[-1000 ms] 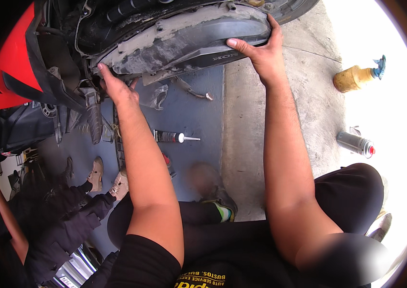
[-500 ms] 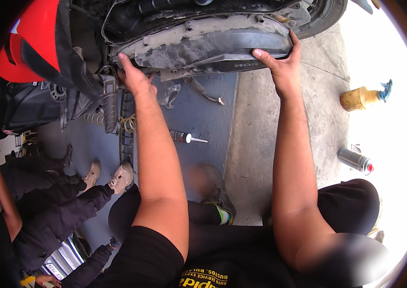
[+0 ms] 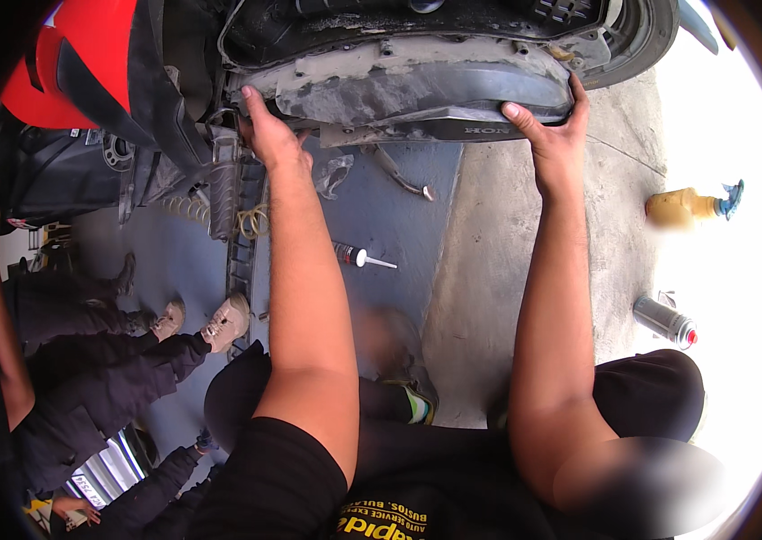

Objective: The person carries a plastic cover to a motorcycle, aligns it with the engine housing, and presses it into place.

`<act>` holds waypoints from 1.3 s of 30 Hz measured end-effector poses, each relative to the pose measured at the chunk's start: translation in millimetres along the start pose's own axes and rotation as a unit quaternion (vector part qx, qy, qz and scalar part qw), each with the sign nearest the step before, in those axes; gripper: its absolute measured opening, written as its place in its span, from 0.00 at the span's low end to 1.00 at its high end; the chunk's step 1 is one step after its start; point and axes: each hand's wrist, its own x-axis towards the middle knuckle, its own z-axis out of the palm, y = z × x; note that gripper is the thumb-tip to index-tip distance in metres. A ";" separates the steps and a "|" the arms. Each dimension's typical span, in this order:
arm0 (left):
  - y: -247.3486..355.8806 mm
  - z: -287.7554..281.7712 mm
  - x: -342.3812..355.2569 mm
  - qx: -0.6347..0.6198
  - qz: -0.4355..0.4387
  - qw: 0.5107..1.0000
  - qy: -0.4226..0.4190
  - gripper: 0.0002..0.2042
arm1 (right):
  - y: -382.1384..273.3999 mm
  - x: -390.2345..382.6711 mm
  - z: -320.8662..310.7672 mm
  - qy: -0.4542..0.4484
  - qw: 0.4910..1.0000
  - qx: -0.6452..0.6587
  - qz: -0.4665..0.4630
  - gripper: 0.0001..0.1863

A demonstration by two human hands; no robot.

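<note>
A long, dusty grey-and-black engine side cover (image 3: 408, 94) spans the upper middle, held between both my hands. My left hand (image 3: 277, 139) grips its left end, thumb on the upper face and fingers curled behind. Around the right end, my right hand (image 3: 556, 144) is closed, its thumb pressing the lower face. Right along the cover's far edge lies the dark open engine case (image 3: 327, 27) of a scooter; whether the two touch, I cannot tell.
Red bodywork (image 3: 93, 72) stands at upper left, a rear wheel (image 3: 651, 45) at upper right. On the floor lie a sealant tube (image 3: 358, 256), a clear plastic bag (image 3: 333, 175), a yellowish bottle (image 3: 673, 207) and a spray can (image 3: 664, 319). Other people's shoes (image 3: 226, 322) show at left.
The whole view has shifted, so scooter and cover appear farther right, with more of the engine case showing. Both my hands keep the same grip on the cover.
</note>
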 end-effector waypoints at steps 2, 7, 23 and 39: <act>1.3 4.8 -5.2 -0.001 0.001 1.000 0.003 0.53 | -4.7 -0.4 -2.0 0.003 1.000 -0.006 0.006 0.66; 2.3 6.2 -4.7 0.008 -0.001 1.000 0.026 0.55 | -5.6 -4.0 0.3 0.002 0.999 0.032 0.019 0.65; 4.6 5.7 -3.5 0.003 0.003 0.999 0.036 0.53 | -8.8 -4.7 2.4 -0.001 1.000 0.006 0.023 0.65; 0.6 9.5 3.2 0.010 0.002 0.999 0.050 0.43 | -10.5 -2.2 2.8 -0.002 1.000 -0.008 0.028 0.74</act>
